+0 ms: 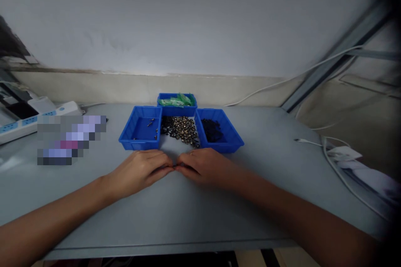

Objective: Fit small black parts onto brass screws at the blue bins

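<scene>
Head view: the left hand [140, 170] and right hand [206, 167] nearly meet above the counter [150, 223], nearer than the pile [183, 129], each grip pinched on a small part [174, 168], mostly hidden; I cannot tell its long axis or which way it points.

The left bin [140, 146], rear bin [177, 111] and right bin [230, 146] fence in the metal parts [184, 129], open only toward the hands [142, 169] [209, 167]. Bare desk [266, 137] lies between right bin and white cable [308, 141]; a power strip [29, 120] bars the far left.
</scene>
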### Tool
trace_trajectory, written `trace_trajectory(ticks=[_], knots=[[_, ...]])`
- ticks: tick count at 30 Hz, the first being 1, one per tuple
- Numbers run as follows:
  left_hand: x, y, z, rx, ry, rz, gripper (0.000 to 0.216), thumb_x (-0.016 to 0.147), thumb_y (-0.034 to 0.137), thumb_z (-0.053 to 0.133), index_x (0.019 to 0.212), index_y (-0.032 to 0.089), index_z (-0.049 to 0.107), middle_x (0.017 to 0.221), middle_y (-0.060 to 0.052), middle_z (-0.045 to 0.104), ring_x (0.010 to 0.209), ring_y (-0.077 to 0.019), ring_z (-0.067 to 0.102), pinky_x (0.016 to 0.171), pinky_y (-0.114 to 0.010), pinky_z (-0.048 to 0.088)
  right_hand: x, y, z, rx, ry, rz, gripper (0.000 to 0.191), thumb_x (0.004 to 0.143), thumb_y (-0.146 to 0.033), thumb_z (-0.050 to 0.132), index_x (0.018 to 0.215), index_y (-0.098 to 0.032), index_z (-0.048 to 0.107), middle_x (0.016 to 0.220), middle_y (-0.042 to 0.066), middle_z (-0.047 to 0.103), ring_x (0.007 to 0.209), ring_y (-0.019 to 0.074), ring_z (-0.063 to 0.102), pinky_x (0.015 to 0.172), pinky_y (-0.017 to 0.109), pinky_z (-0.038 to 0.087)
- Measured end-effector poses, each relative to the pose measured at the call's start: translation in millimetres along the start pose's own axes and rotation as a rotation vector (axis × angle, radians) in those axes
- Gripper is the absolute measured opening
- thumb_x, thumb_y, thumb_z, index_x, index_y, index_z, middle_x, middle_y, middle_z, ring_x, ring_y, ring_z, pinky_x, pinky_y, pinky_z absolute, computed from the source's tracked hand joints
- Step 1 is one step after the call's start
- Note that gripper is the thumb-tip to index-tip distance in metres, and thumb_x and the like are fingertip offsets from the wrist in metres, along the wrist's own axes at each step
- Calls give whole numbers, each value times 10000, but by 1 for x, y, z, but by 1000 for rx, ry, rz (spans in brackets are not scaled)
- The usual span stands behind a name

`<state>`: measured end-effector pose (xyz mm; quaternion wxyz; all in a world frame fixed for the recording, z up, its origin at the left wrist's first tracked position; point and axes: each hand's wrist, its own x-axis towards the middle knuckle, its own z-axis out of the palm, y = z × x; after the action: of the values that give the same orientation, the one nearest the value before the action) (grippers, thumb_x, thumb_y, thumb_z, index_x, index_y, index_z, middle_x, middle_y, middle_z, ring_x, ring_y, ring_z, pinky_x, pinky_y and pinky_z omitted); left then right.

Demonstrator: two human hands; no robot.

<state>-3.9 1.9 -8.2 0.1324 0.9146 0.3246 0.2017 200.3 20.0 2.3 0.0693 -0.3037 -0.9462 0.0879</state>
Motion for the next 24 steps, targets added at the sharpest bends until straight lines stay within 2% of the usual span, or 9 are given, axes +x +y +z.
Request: trace_trajectory(ticks=[5, 13, 20, 24], knots=[[0, -1, 0, -3, 5, 31, 168, 888, 253, 403, 862, 184, 555, 797, -1, 598, 746, -111, 552, 669, -228, 431, 0, 1, 1, 6, 2, -8, 190, 858, -287, 399, 800, -170, 537, 691, 10, 588, 616, 120, 534, 555, 231, 342], [1, 2, -3, 53, 14, -126, 141, 837, 259, 442, 767, 166, 520, 695, 4, 547, 652, -114, 519, 570, -226, 394, 0, 3, 2, 19, 45, 11, 156, 844, -266, 412, 862, -179, 540, 722, 11, 600, 657, 127, 552, 588, 237, 363], [0, 1, -3, 56, -34, -104, 183, 849, 250, 418, 704, 161, 485, 652, 8, 506, 615, -108, 496, 540, -219, 375, -2, 3, 1, 14, 44, 35, 147, 842, -266, 415, 849, -176, 531, 717, 18, 599, 661, 130, 553, 593, 236, 360], [0, 2, -2, 15, 1, -78, 170, 863, 249, 404, 769, 157, 513, 694, -1, 522, 641, -107, 506, 556, -212, 390, -1, 3, 3, 56, 28, 18, 140, 834, -262, 431, 829, -170, 535, 714, 14, 597, 645, 122, 544, 575, 225, 354]])
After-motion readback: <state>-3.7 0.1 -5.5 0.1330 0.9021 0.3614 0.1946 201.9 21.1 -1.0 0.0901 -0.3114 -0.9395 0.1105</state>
